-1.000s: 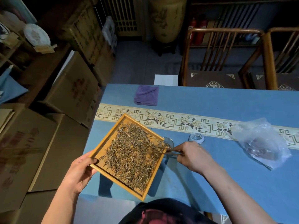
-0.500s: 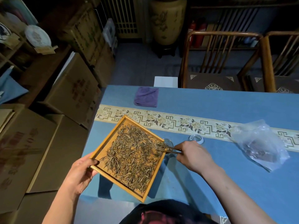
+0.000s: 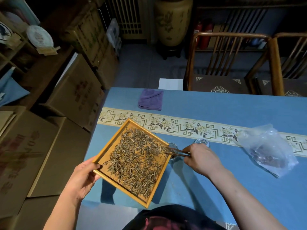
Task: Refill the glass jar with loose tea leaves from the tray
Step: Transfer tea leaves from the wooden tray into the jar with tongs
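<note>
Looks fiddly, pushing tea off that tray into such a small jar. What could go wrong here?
The glass jar has a narrow mouth, half hidden behind the tray corner, so leaves swept by the tweezers in the right hand may land on the blue tablecloth. The left hand alone holds the tilted tray; a slip could dump the tea leaves or knock the jar over.

Head view, steeply down over the table [image 3: 216, 103] edge

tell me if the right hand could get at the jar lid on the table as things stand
Probably yes. The lid lies uncovered on the blue cloth just beyond the right hand, nothing between them. But that hand is holding the tongs, so it would need to put them down first.
</note>
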